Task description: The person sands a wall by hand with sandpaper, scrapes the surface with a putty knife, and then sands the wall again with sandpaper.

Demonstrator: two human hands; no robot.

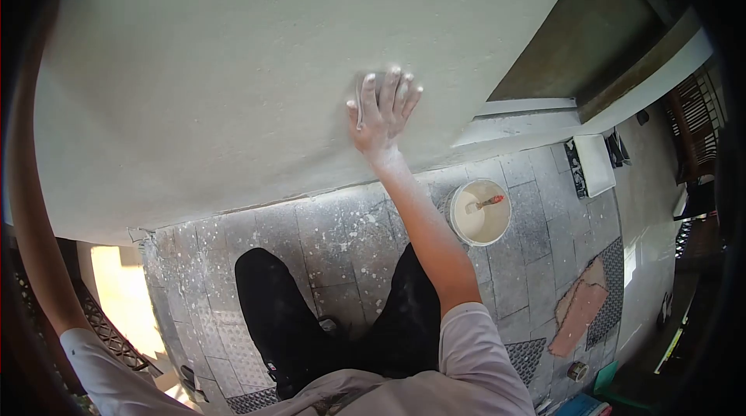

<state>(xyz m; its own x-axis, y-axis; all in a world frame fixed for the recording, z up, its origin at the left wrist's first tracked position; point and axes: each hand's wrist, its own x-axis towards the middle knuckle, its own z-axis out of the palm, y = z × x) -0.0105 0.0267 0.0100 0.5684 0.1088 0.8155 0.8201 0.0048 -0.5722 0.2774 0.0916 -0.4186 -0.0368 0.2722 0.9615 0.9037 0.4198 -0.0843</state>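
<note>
My right hand (381, 111), dusted white, is pressed on the pale plastered wall (217, 66) with its fingers spread. Under it lies a thin grey sheet that looks like sandpaper (359, 99); only its edges show beside the thumb and behind the fingertips, the rest being covered by the hand. My left arm (35, 206) reaches up along the left edge of the view, and the left hand is out of sight in the dark border. Below and right of my right hand, a white bucket (503, 231) holds cream-coloured material and a red-handled tool (489, 201).
White spatters cover the paved floor (342, 237) around my knees. A white tray (597, 163) stands at right beside a recessed opening (575, 35). Nearer me are a pinkish torn piece (579, 319), a small tin (577, 371) and dark textured mats (527, 358).
</note>
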